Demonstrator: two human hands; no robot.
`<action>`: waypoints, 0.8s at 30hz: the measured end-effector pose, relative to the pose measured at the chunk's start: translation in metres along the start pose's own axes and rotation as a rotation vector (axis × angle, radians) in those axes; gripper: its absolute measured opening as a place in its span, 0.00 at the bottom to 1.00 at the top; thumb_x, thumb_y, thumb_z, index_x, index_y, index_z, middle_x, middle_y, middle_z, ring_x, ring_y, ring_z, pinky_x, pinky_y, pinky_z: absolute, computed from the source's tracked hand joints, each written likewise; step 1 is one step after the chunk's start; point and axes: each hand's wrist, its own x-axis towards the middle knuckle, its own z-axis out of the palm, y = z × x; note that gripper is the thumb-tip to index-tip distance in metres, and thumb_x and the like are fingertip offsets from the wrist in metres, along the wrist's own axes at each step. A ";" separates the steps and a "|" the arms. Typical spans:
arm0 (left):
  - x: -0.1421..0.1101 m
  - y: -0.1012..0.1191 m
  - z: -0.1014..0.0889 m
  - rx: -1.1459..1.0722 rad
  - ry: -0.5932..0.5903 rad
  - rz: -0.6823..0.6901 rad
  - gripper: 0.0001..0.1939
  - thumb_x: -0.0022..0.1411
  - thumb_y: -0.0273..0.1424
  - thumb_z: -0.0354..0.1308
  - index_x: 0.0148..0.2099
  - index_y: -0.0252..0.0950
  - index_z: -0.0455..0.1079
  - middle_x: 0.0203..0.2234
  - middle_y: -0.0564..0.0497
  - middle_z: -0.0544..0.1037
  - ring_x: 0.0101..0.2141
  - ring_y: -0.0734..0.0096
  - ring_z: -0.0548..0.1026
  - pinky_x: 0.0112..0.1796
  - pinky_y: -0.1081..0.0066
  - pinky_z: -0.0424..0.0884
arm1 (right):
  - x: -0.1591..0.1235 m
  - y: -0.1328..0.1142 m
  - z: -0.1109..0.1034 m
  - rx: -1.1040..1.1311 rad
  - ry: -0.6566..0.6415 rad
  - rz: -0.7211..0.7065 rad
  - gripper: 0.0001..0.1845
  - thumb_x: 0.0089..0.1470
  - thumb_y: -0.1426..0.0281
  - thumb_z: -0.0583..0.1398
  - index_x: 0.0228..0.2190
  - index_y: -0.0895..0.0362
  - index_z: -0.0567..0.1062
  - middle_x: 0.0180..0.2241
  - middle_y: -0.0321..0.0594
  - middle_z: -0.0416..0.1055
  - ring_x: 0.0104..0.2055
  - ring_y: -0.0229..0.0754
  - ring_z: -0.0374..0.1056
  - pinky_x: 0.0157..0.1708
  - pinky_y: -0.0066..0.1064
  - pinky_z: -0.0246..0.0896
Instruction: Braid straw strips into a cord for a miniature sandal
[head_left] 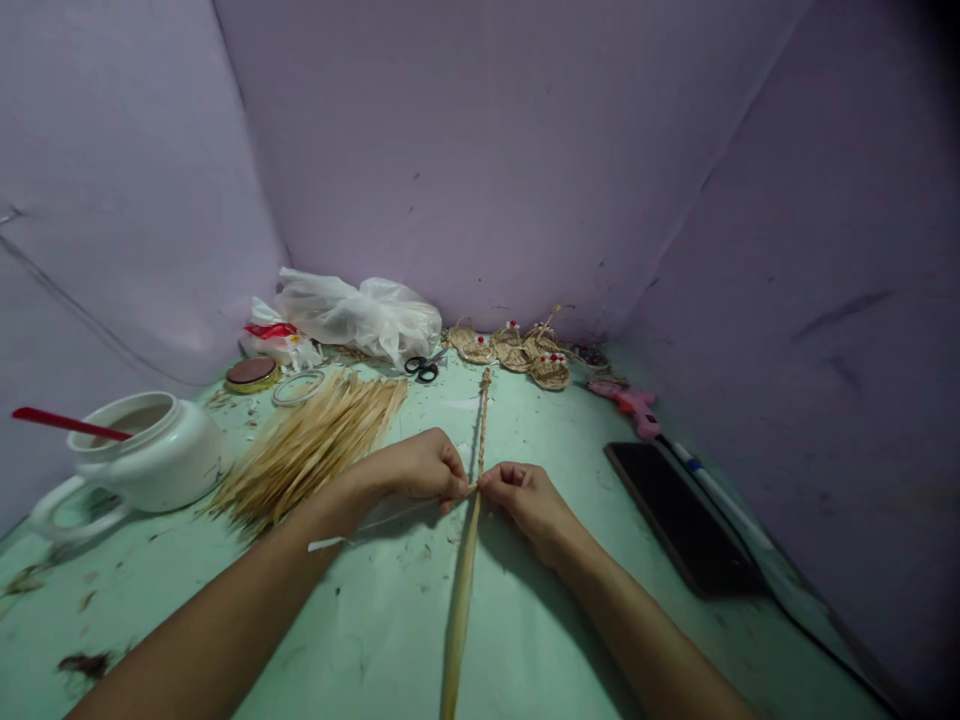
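Note:
A thin braid of dried plant fibre runs away from me over the green table. Its near end continues as a long, flat, unbraided strip toward the front edge. My left hand pinches the fibre where braid and strip meet, fingers closed. On the other side of that spot, my right hand is closed on the fibre too, thumb against fingertips. A thin white strip trails from beneath my left hand. Beside my left forearm lies a bundle of dried straw-coloured strips.
Black scissors, a white plastic bag and woven slippers with red beads lie along the back wall. At left stands a white mug. A pink glue gun and a dark phone are at right.

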 end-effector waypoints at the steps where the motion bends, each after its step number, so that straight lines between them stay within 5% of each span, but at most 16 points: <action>1: -0.001 0.002 0.001 -0.022 -0.005 -0.020 0.09 0.41 0.30 0.49 0.22 0.30 0.68 0.13 0.54 0.66 0.13 0.82 0.54 0.16 0.77 0.49 | 0.000 0.001 0.000 0.006 -0.007 -0.009 0.05 0.37 0.71 0.56 0.18 0.61 0.66 0.11 0.29 0.56 0.12 0.26 0.43 0.13 0.23 0.34; 11: 0.004 0.004 0.013 0.038 0.175 -0.173 0.08 0.40 0.30 0.52 0.18 0.30 0.66 0.09 0.54 0.61 0.12 0.80 0.55 0.16 0.76 0.49 | 0.003 0.004 0.001 0.027 -0.025 -0.071 0.06 0.35 0.71 0.56 0.14 0.60 0.66 0.12 0.31 0.60 0.14 0.27 0.47 0.16 0.23 0.40; 18: -0.011 0.031 0.060 0.452 0.497 -0.085 0.06 0.40 0.25 0.52 0.24 0.32 0.70 0.17 0.46 0.68 0.23 0.69 0.66 0.24 0.73 0.56 | -0.003 -0.002 0.003 0.147 0.060 -0.014 0.02 0.31 0.75 0.55 0.15 0.61 0.68 0.13 0.31 0.61 0.16 0.29 0.52 0.17 0.23 0.43; 23: -0.011 0.031 0.040 0.281 0.335 -0.057 0.08 0.43 0.30 0.52 0.20 0.31 0.68 0.11 0.51 0.64 0.17 0.75 0.63 0.20 0.75 0.54 | -0.003 -0.002 0.000 0.168 -0.001 -0.001 0.04 0.33 0.72 0.57 0.14 0.60 0.65 0.10 0.29 0.57 0.13 0.27 0.47 0.15 0.23 0.39; 24: -0.010 0.030 0.033 0.183 0.378 -0.083 0.10 0.45 0.32 0.51 0.21 0.30 0.68 0.10 0.53 0.62 0.15 0.76 0.62 0.19 0.76 0.54 | -0.002 -0.002 0.000 0.174 -0.018 -0.003 0.06 0.34 0.71 0.57 0.14 0.60 0.65 0.10 0.29 0.56 0.13 0.27 0.46 0.15 0.23 0.38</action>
